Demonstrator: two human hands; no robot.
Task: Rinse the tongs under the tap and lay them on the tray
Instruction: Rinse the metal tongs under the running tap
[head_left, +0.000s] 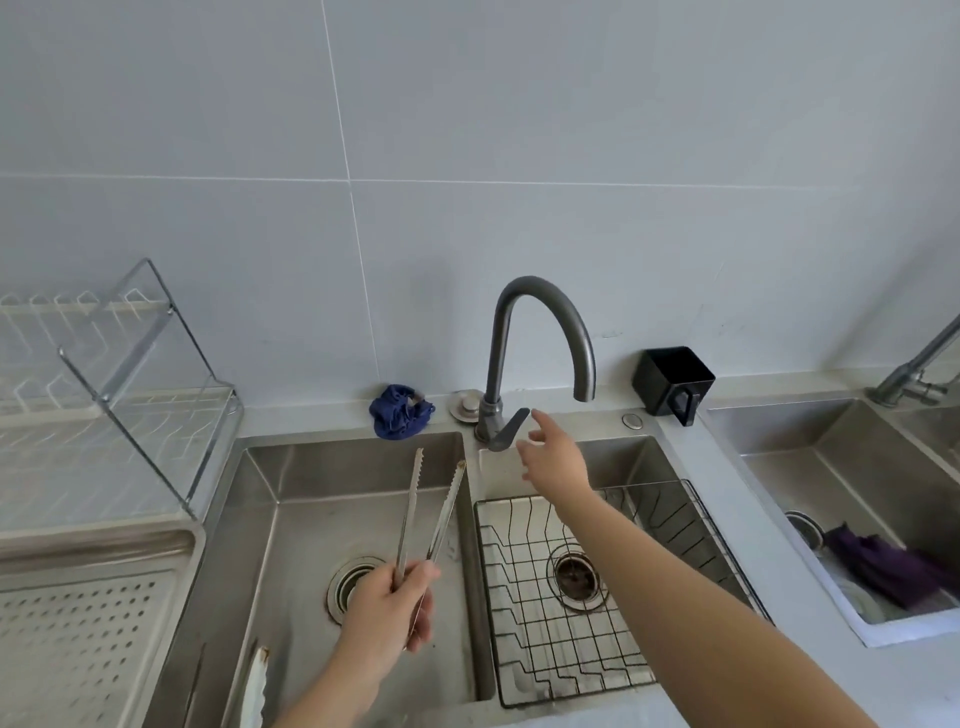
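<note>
The left hand (387, 605) is gripping the tongs (426, 512) at their joined end, fingers and thumb curling round both arms; the tongs are hanging over the left basin (353, 457), two slim strips of bright steel splaying apart into a narrow V, their scalloped tips pointing towards the basin's back wall. The right hand (553, 457) is hovering open, fingers loosely spread, just beside the flat grey lever (511, 428) of the tap (540, 312); whether a fingertip is touching the lever cannot be told. The tap is rising as a dull, dark grey metal tube, arching high and ending over the right basin (623, 462).

Both basins are showing brushed stainless steel with square corners and round drains; a black wire rack (524, 597) with a grid base is sitting in the right one. The tray (78, 639), steel and perforated with rows of small round holes, is lying at the left of the sink, well apart from the tongs; behind it a clear plastic dish rack (130, 389) is standing. A crumpled blue cloth (397, 410) is lying on the grey ledge behind the left basin; a square black plastic cup (670, 379) is sitting, tilted, on the ledge at the right. Further right a second steel sink (857, 467) is holding a purple cloth (883, 566); pale glossy tiles are covering the wall.
</note>
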